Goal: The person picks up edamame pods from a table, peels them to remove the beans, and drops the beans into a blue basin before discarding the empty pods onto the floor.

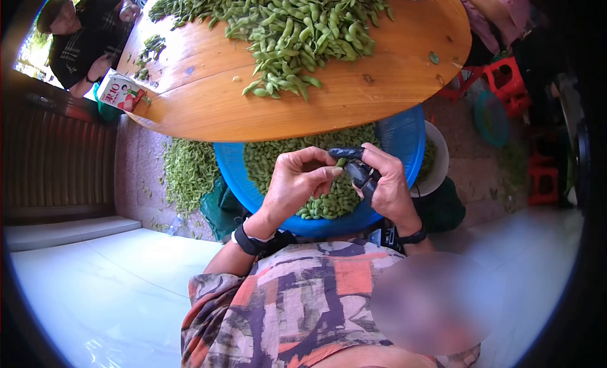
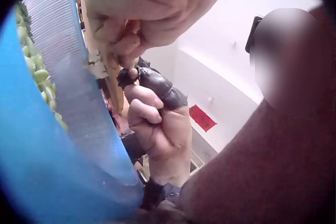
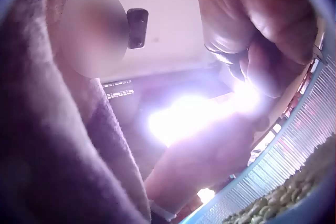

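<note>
Between both hands, over a blue basin [image 1: 414,137] of shelled green beans [image 1: 329,207], is a small green soybean pod [image 1: 341,162]. The left hand [image 1: 296,178] pinches it between thumb and index finger. From the other side, the right hand [image 1: 389,178] grips it, its thumb and index finger wrapped in black coverings. In the left wrist view the fingertips of the left hand [image 2: 152,3] and right hand [image 2: 160,121] meet beside the basin's wall; the pod is mostly hidden there. Glare washes out the fingertips in the right wrist view.
A wooden table [image 1: 354,102] in front bears a large heap of soybean pods [image 1: 303,33] and a carton [image 1: 123,93]. Empty-looking pods [image 1: 190,172] lie on the floor at left. A white bucket [image 1: 436,165] and red stools [image 1: 506,80] stand at right. Another person [image 1: 79,42] sits across.
</note>
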### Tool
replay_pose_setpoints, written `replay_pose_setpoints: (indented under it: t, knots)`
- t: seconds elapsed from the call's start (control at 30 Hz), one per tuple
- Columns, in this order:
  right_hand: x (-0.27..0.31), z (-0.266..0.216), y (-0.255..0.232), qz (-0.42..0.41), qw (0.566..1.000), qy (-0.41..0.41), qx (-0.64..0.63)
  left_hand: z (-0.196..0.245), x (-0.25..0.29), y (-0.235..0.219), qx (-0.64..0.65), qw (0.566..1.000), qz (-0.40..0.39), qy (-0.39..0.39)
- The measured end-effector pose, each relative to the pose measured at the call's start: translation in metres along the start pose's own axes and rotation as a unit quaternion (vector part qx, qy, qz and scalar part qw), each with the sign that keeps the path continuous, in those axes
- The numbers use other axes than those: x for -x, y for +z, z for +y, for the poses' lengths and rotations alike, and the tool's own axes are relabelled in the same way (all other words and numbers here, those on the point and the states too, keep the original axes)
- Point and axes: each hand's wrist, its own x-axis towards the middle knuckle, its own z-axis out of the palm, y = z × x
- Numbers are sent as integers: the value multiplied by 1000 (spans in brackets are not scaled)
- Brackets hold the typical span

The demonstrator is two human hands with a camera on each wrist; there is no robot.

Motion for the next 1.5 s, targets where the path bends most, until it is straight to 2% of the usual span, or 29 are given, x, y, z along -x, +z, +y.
replay_pose_setpoints:
  t: [0.03, 0.07, 0.1, 0.13, 0.17, 0.23, 0.27, 0.3, 0.33, 0.37, 0.4, 0.5, 0.57, 0.63, 0.67, 0.73, 0.77, 0.8, 0.83, 0.9, 1.0, 1.13, 1.23, 1.27, 1.4, 1.5]
  knots:
    - [2, 0, -3, -36, 979, 115, -163, 0, -1, -2, 1, 1000, 0, 0]
    - [4, 1, -6, -70, 918, 225, -320, 0, -2, -3, 79, 996, -43, -28]
    - [5, 4, -7, -71, 918, 226, -319, 0, -2, -5, 156, 982, -87, -55]
    - [6, 9, -8, -85, 861, 244, -438, -6, -3, -8, 220, 964, -126, -82]
    - [6, 11, -8, -96, 790, 257, -549, -8, -4, -9, 221, 964, -126, -82]
    - [6, 8, -6, -90, 795, 254, -543, -11, -4, -7, 245, 957, -135, -81]
    - [6, 2, -7, -78, 841, 259, -469, -10, -3, -4, 245, 957, -135, -80]
    - [5, -2, -6, -65, 881, 260, -390, -8, -1, 2, 199, 974, -99, -44]
    - [6, -4, -1, -67, 881, 259, -390, -7, 0, 6, 152, 986, -62, -7]
    - [7, -4, 7, -40, 948, 191, -252, -10, -1, 6, 152, 987, -61, -5]
    - [7, -3, 12, -10, 987, 117, -107, -14, -3, 5, 119, 991, -52, 12]
    - [7, 3, 12, -2, 994, 101, -48, -16, -1, 6, 70, 997, -32, 30]
    - [6, 0, 11, 4, 993, 102, -58, -11, 0, 8, 6, 999, -12, 36]
    - [8, 1, 7, -27, 961, 226, -156, -7, 1, 6, -23, 999, -10, 27]
    - [9, 3, 6, -27, 961, 226, -155, -9, 0, 3, -3, 999, -30, 10]
    - [11, 9, 7, -25, 924, 294, -242, -8, -2, 0, 17, 999, -50, -7]
    - [10, 9, 10, -26, 924, 295, -243, -7, -3, 0, 56, 996, -60, -31]
    - [6, 9, 15, 8, 978, 170, -120, -6, -3, 0, 95, 991, -71, -55]
    - [4, 8, 18, 41, 998, 39, 7, -7, -4, 1, 95, 991, -71, -55]
    - [3, 3, 19, 37, 998, 36, 33, -11, -4, 3, 224, 972, -36, -55]
    - [5, 2, 21, 36, 997, 21, 72, -22, -8, -1, 254, 965, -40, -51]
    - [6, 5, 23, 41, 994, 2, 97, -24, -8, 1, 236, 971, -13, -47]
    - [8, 6, 27, 35, 990, -31, 131, -27, -10, -6, 217, 975, -37, -44]
    - [7, 0, 26, 28, 991, -30, 124, -27, -9, -4, 196, 979, -12, -49]
    - [7, 5, 28, 25, 991, -55, 119, -30, -9, -8, 196, 980, -17, -34]
    - [10, 9, 9, 52, 995, -43, 76, -27, -5, -2, 200, 978, -1, -53]
